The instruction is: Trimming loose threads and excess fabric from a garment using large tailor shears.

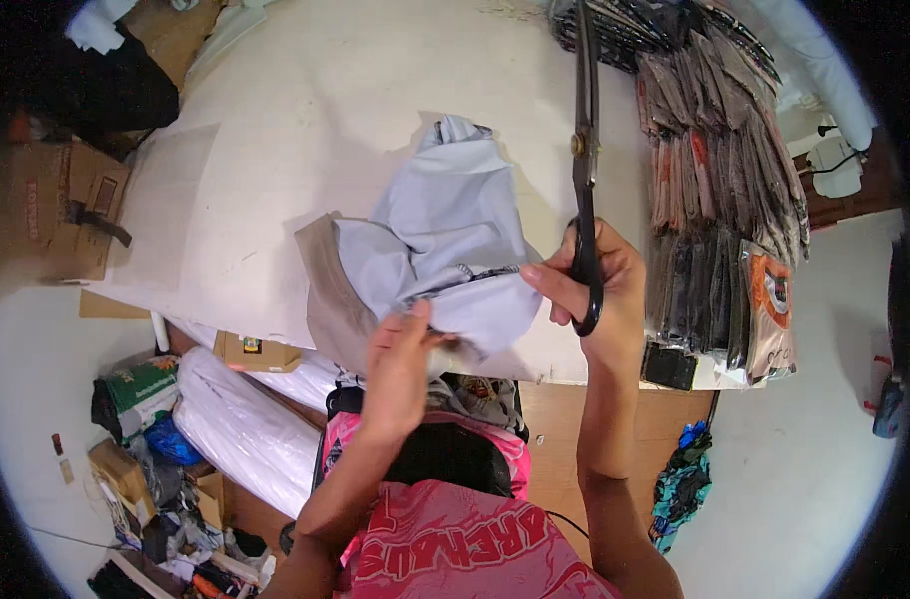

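Cloth (pixel 455 215) lies on the table (pixel 275 120), pinched by left hand (pixel 397 374) and right hand (pixel 605 290), the latter also gripping scissors (pixel 584 165); best keep the dark seam (pixel 492 272) taut, blades (pixel 586 70) pointing away.

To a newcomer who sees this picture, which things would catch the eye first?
Probably the eye falls first on the long black scissors in the right hand, right of centre. The pale blue cloth, crumpled on the white table at the picture's centre, would come next, then the dense rows of wrapped packets along the table's right side.
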### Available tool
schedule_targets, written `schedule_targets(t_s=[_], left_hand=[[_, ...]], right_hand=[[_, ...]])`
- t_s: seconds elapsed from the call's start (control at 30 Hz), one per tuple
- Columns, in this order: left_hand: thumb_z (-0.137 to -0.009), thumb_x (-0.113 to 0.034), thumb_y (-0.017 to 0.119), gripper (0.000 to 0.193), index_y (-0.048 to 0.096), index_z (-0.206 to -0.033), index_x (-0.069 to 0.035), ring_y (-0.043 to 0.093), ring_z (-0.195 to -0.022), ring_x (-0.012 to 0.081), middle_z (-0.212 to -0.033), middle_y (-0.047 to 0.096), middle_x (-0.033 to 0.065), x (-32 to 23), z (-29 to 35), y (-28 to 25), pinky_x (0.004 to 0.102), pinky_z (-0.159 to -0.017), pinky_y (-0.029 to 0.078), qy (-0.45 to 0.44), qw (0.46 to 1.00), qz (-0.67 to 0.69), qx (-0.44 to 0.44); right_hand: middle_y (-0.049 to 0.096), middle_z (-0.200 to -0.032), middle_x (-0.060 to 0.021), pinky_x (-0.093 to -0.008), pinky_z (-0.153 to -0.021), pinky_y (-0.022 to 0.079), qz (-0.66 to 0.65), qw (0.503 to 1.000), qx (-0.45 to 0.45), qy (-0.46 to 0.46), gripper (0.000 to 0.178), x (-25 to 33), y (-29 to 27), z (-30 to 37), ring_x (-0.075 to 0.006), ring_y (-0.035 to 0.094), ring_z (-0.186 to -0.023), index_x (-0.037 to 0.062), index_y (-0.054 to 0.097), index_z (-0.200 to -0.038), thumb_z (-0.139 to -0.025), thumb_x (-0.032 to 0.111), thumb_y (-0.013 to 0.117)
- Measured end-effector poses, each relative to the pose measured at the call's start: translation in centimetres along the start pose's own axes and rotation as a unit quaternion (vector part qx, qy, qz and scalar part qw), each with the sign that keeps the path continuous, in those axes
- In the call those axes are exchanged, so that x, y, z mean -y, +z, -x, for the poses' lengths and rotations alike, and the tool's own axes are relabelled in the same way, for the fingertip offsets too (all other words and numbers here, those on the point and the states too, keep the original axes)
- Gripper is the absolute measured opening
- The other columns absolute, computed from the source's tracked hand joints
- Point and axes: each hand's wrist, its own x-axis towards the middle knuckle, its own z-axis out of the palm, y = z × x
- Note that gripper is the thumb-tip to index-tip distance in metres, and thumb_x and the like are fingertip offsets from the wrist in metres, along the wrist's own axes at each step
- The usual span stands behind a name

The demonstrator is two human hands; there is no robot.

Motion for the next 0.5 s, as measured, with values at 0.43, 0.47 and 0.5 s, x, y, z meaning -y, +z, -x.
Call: schedule_targets(t_s=[0.43, 0.47, 0.5], left_hand=[[-0.089, -0.016, 0.055, 0.014, 0.056, -0.094, -0.003, 0.05, -0.075, 0.0066, -0.086, 0.055, -0.0007, -2.5, -0.9, -0.3, 0.0199, -0.068, 0.04, 0.198, 0.926, -0.318, -0.05], [-0.089, -0.017, 0.056, 0.017, 0.057, -0.098, -0.003, 0.054, -0.081, 0.0099, -0.093, 0.057, 0.0026, -2.0, -0.5, -1.0, 0.023, -0.073, 0.043, 0.057, 0.98, -0.185, -0.04], [-0.089, -0.018, 0.056, 0.021, 0.057, -0.102, -0.002, 0.058, -0.087, 0.0132, -0.1, 0.059, 0.0059, -1.4, -0.1, -1.7, 0.0261, -0.078, 0.046, -0.083, 0.995, -0.041, -0.034]], right_hand=[[0.059, -0.069, -0.0046, -0.0175, -0.042, 0.038, -0.169, 0.981, -0.057, 0.074, 0.032, -7.1, 3.8, 4.5, -0.0041, 0.049, -0.048, 0.007, 0.045, -0.077, -0.069, -0.003, 0.074], [0.06, -0.069, -0.0049, -0.0178, -0.042, 0.038, -0.183, 0.978, -0.058, 0.078, 0.032, -7.2, 3.8, 4.7, -0.0042, 0.049, -0.05, 0.0067, 0.044, -0.078, -0.069, -0.004, 0.073], [0.06, -0.069, -0.0049, -0.0178, -0.042, 0.038, -0.183, 0.978, -0.055, 0.085, 0.032, -7.3, 3.8, 5.0, -0.0042, 0.049, -0.05, 0.0067, 0.044, -0.078, -0.069, -0.004, 0.073]])
